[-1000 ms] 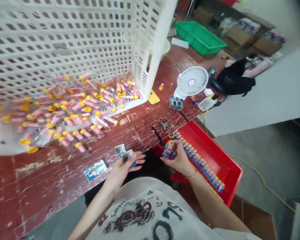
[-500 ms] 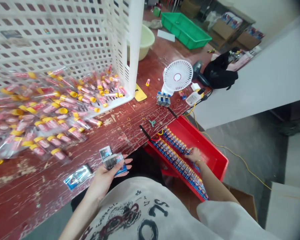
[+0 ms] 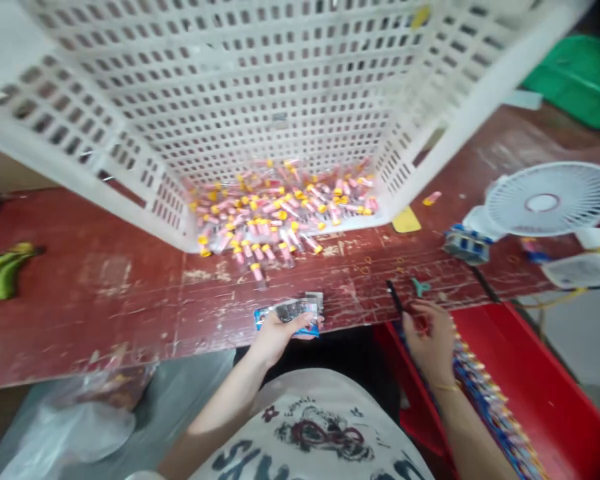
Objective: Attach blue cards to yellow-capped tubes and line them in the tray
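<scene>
My left hand (image 3: pixel 280 337) is at the table's front edge, its thumb pressed on a few flat blue-and-silver plastic packets (image 3: pixel 305 315). A single silver packet end sticks out beyond them. My right hand (image 3: pixel 433 340) hovers over the near-left corner of the red tray (image 3: pixel 540 373), beside the table edge. Its thumb and fingers are apart, with red showing between them and nothing plainly held. Rows of small blue, yellow-topped items (image 3: pixel 490 400) lie in the tray, partly behind my right forearm. Motion blur softens their detail.
A white plastic crate (image 3: pixel 280 133) lies on its side, spilling pink tubes with yellow caps (image 3: pixel 275 213). To the right are a white fan (image 3: pixel 555 200), a bundle of silver-blue packets (image 3: pixel 467 243), a yellow card (image 3: pixel 406 220) and a green tray (image 3: pixel 580 80). Green bananas (image 3: pixel 5 270) lie far left.
The view has swung left toward the crate. My right hand has come out from among the tray's rows to the table edge. My left hand still grips the packets.
</scene>
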Demonstrator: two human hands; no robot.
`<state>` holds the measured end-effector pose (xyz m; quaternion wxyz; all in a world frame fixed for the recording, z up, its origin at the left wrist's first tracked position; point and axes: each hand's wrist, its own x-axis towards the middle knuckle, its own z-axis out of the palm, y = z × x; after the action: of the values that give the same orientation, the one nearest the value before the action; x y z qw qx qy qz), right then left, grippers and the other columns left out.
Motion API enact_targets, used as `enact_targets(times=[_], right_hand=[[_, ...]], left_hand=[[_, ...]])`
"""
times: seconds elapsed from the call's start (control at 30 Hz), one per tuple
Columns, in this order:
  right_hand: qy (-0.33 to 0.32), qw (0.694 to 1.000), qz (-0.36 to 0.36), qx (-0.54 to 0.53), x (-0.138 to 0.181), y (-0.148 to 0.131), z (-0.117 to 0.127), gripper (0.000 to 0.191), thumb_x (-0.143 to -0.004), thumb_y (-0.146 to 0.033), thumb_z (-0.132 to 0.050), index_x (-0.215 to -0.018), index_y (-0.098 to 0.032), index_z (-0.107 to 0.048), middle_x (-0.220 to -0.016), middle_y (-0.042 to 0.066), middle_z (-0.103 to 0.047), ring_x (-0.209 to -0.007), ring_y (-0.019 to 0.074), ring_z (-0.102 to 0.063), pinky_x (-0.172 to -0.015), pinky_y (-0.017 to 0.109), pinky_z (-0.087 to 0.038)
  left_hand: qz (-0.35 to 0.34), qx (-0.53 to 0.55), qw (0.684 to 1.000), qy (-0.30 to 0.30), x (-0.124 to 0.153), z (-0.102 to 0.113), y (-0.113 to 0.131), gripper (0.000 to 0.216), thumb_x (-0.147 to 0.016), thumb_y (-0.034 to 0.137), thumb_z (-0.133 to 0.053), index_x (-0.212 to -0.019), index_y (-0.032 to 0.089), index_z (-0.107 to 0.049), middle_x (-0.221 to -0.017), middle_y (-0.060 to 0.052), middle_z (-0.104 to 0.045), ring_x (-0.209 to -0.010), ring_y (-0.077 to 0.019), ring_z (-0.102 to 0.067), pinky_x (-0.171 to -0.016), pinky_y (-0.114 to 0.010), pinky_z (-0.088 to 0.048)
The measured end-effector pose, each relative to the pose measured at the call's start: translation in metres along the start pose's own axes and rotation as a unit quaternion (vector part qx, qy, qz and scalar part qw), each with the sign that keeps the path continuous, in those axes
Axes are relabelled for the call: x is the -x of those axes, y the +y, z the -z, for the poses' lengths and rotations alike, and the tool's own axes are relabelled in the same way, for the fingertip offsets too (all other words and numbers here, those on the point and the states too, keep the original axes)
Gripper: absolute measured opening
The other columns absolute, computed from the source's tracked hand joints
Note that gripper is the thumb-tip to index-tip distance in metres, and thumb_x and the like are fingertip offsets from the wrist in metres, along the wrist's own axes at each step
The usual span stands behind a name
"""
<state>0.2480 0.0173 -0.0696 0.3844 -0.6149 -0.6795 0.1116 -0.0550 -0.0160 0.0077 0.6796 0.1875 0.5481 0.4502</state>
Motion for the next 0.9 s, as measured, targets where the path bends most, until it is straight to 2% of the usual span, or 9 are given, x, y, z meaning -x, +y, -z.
enact_targets(times=[0.1, 0.17, 0.23, 0.33, 0.43, 0.5, 0.63, 0.73, 0.9], right_hand=[[-0.16, 0.966, 0.137, -0.148, -0.042, -0.109, -0.081, 0.011, -0.084, -0.019, -0.051, -0.093, -0.025, -0.054, -0.102, 0.008, -0.06, -0.102, 0.026, -0.056, -0.095, 0.049, -0.043], [-0.228, 0.943, 0.178, -0.164, -0.057, -0.168, -0.128, 0.008, -0.084, -0.018, -0.053, -0.088, -0.025, -0.053, -0.097, 0.005, -0.061, -0.1, 0.0227, -0.057, -0.093, 0.042, -0.046], [-0.273, 0.931, 0.185, -0.155, -0.062, -0.21, -0.164, 0.013, -0.079, -0.018, -0.061, -0.082, -0.024, -0.051, -0.086, 0.003, -0.061, -0.091, 0.0212, -0.059, -0.086, 0.037, -0.049], [-0.307, 0.929, 0.157, -0.132, -0.059, -0.242, -0.193, 0.031, -0.066, -0.006, -0.067, -0.084, -0.022, -0.047, -0.076, 0.002, -0.058, -0.076, 0.0198, -0.061, -0.073, 0.034, -0.051], [-0.326, 0.93, 0.115, -0.123, -0.055, -0.24, -0.192, 0.042, -0.063, 0.001, -0.061, -0.095, -0.021, -0.044, -0.07, -0.001, -0.056, -0.062, 0.0162, -0.059, -0.063, 0.03, -0.05], [-0.353, 0.916, 0.052, -0.185, -0.057, -0.228, -0.178, 0.046, -0.066, -0.005, -0.061, -0.103, -0.022, -0.04, -0.066, -0.005, -0.054, -0.056, 0.0134, -0.057, -0.058, 0.027, -0.048], [-0.365, 0.835, -0.086, -0.403, -0.066, -0.206, -0.131, 0.043, -0.076, -0.027, -0.062, -0.107, -0.025, -0.033, -0.076, -0.006, -0.056, -0.053, 0.0089, -0.054, -0.049, 0.022, -0.045], [-0.341, 0.814, -0.072, -0.465, -0.071, -0.205, -0.101, 0.038, -0.079, -0.032, -0.063, -0.104, -0.027, -0.035, -0.086, -0.003, -0.057, -0.061, 0.009, -0.057, -0.053, 0.023, -0.049], [-0.305, 0.847, 0.027, -0.435, -0.079, -0.207, -0.081, 0.029, -0.084, -0.033, -0.062, -0.103, -0.026, -0.041, -0.086, 0.0, -0.058, -0.076, 0.0131, -0.06, -0.07, 0.03, -0.052]], left_hand=[[-0.016, 0.026, 0.998, 0.059, 0.01, 0.027, 0.009, 0.039, -0.058, 0.036, -0.084, -0.083, 0.011, -0.07, -0.074, -0.009, -0.073, -0.067, -0.0194, -0.069, -0.059, -0.027, -0.056], [-0.028, 0.042, 0.994, 0.097, 0.019, 0.044, 0.012, 0.037, -0.056, 0.034, -0.085, -0.081, 0.011, -0.07, -0.072, -0.007, -0.072, -0.065, -0.0184, -0.068, -0.059, -0.026, -0.056], [-0.048, 0.062, 0.987, 0.14, 0.025, 0.06, 0.014, 0.035, -0.055, 0.03, -0.086, -0.078, 0.012, -0.069, -0.068, -0.004, -0.071, -0.062, -0.0165, -0.067, -0.06, -0.026, -0.056], [-0.075, 0.09, 0.977, 0.177, 0.029, 0.078, 0.014, 0.035, -0.053, 0.027, -0.087, -0.078, 0.012, -0.069, -0.067, -0.003, -0.07, -0.06, -0.0149, -0.066, -0.063, -0.026, -0.056], [-0.066, 0.097, 0.978, 0.171, 0.027, 0.087, 0.015, 0.037, -0.058, 0.031, -0.085, -0.086, 0.012, -0.069, -0.076, -0.005, -0.072, -0.065, -0.016, -0.067, -0.064, -0.028, -0.058], [-0.055, 0.082, 0.985, 0.138, 0.023, 0.087, 0.017, 0.037, -0.063, 0.036, -0.081, -0.09, 0.013, -0.069, -0.084, -0.008, -0.073, -0.07, -0.0174, -0.068, -0.064, -0.029, -0.058], [-0.05, 0.035, 0.993, 0.102, 0.013, 0.077, 0.019, 0.035, -0.064, 0.038, -0.08, -0.084, 0.011, -0.07, -0.077, -0.009, -0.074, -0.068, -0.019, -0.069, -0.063, -0.028, -0.057], [-0.062, 0.005, 0.993, 0.096, 0.006, 0.065, 0.02, 0.033, -0.057, 0.034, -0.084, -0.076, 0.01, -0.071, -0.066, -0.007, -0.072, -0.06, -0.0192, -0.068, -0.058, -0.029, -0.056], [-0.087, -0.029, 0.992, 0.085, 0.001, 0.051, 0.022, 0.03, -0.052, 0.029, -0.086, -0.07, 0.012, -0.07, -0.06, -0.002, -0.068, -0.055, -0.0161, -0.064, -0.051, -0.024, -0.051]])
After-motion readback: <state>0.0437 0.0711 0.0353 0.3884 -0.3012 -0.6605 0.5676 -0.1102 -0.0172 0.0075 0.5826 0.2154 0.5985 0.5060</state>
